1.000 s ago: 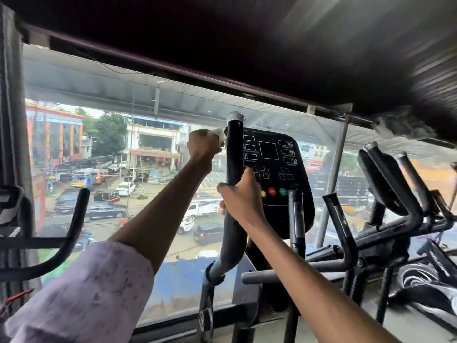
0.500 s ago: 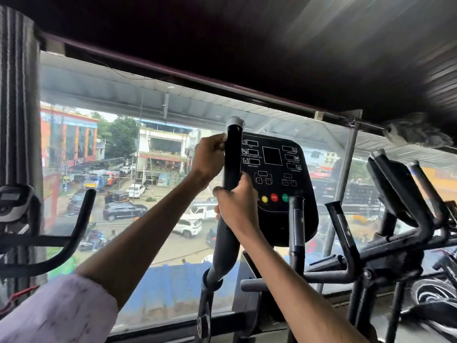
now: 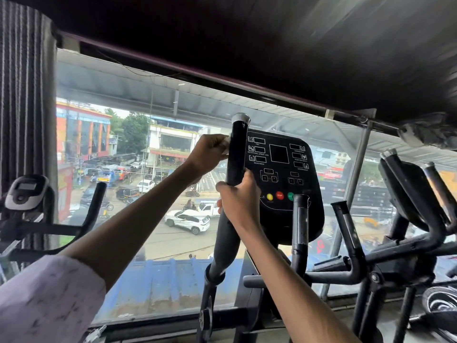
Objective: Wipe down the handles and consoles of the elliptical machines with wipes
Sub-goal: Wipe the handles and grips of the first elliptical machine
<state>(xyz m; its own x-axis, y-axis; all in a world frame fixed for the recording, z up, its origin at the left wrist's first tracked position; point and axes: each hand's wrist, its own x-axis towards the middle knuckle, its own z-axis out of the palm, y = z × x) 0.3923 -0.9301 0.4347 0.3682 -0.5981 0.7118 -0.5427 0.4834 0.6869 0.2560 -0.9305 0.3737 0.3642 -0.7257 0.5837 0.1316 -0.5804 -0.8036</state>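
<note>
A black elliptical handle [image 3: 238,149] with a silver cap rises in front of the black console [image 3: 284,169], which carries dark display windows and yellow, red and green buttons. My left hand [image 3: 209,154] holds a small white wipe [image 3: 226,146] against the handle's left side, just below the cap. Lower on the same handle, my right hand [image 3: 238,198] grips the bar with its fingers wrapped round it. A second handle [image 3: 300,219] stands upright to the right of the console.
A big window [image 3: 153,194] lies right behind the machine, over a street. Another machine's small grey console [image 3: 24,191] and curved handlebar [image 3: 94,204] stand at the left. A further elliptical [image 3: 408,194] with black bars crowds the right. A striped curtain [image 3: 24,95] hangs at far left.
My left hand with the wipe has slid a little down the handle from near the cap. My right hand keeps its grip lower down. The view has shifted slightly.
</note>
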